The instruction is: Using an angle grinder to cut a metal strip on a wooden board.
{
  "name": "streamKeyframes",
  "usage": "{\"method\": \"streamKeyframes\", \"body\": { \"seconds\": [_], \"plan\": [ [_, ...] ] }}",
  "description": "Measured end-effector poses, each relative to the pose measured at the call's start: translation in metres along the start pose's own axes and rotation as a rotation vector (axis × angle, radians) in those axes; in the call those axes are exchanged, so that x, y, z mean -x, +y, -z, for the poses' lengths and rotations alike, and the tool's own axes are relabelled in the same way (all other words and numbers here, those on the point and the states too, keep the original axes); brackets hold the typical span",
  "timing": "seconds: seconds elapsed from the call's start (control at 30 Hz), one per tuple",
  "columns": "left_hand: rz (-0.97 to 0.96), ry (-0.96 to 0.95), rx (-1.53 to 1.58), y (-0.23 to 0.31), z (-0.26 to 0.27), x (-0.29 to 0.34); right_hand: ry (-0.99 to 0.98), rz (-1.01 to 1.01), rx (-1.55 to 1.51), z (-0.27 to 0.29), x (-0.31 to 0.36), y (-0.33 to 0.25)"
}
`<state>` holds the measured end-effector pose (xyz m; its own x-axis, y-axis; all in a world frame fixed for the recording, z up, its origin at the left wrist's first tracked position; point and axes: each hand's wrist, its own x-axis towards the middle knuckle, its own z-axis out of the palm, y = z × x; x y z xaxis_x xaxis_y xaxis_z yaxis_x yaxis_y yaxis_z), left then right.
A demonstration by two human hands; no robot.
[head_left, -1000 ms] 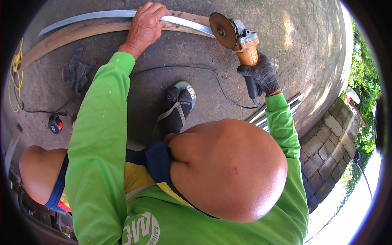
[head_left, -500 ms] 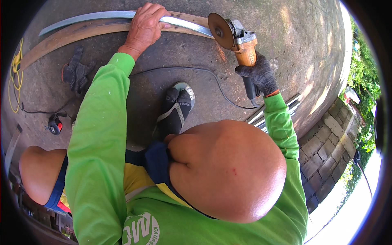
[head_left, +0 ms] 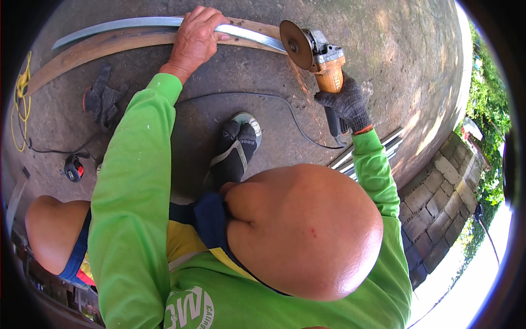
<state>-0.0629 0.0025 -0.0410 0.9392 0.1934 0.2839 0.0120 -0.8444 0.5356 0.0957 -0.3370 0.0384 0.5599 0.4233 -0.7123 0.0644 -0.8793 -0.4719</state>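
Note:
My bare left hand [head_left: 196, 38] grips a long silver metal bar [head_left: 120, 23] and presses it down along a wooden plank [head_left: 104, 48]. In my right hand [head_left: 350, 107], which wears a dark grey knit glove, is an orange angle grinder [head_left: 329, 77]. Its brown cutting disc [head_left: 296, 44] meets the bar's right end, and orange sparks [head_left: 300, 79] spray down toward me from there. The exact contact point is partly hidden by the disc.
A power cord [head_left: 246, 92] curves over the concrete floor near my shoe [head_left: 236, 143]. At left lie a loose dark glove [head_left: 101, 98], a yellow cord [head_left: 23, 88] and a black-and-red tape measure [head_left: 73, 168]. Metal bars [head_left: 392, 143] lie by my right forearm; concrete blocks [head_left: 438, 205] stand beyond.
My left hand and the bar have shifted very slightly toward me. The grinder has tilted a little, and the spark stream near the disc looks denser.

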Motion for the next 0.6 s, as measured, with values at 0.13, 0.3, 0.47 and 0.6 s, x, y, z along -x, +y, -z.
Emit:
{"method": "streamKeyframes", "body": {
  "seconds": [0.13, 0.3, 0.47, 0.6],
  "plan": [
    [0.017, -0.011, 0.0, 0.0006, -0.0002, -0.0003, 0.018, 0.017, -0.04, -0.0046, -0.0004, 0.0057],
    [0.013, -0.005, 0.002, 0.0003, -0.0008, -0.0001, 0.03, 0.007, 0.023, -0.0062, -0.0015, 0.0074],
    [0.013, -0.008, 0.006, -0.0017, 0.0, 0.0006, 0.033, 0.026, -0.025, -0.0079, 0.0017, 0.0045],
    [0.012, -0.016, 0.009, -0.0026, -0.0002, 0.0001, 0.058, 0.037, 0.006, -0.0086, 0.003, 0.0084]
  ]
}}
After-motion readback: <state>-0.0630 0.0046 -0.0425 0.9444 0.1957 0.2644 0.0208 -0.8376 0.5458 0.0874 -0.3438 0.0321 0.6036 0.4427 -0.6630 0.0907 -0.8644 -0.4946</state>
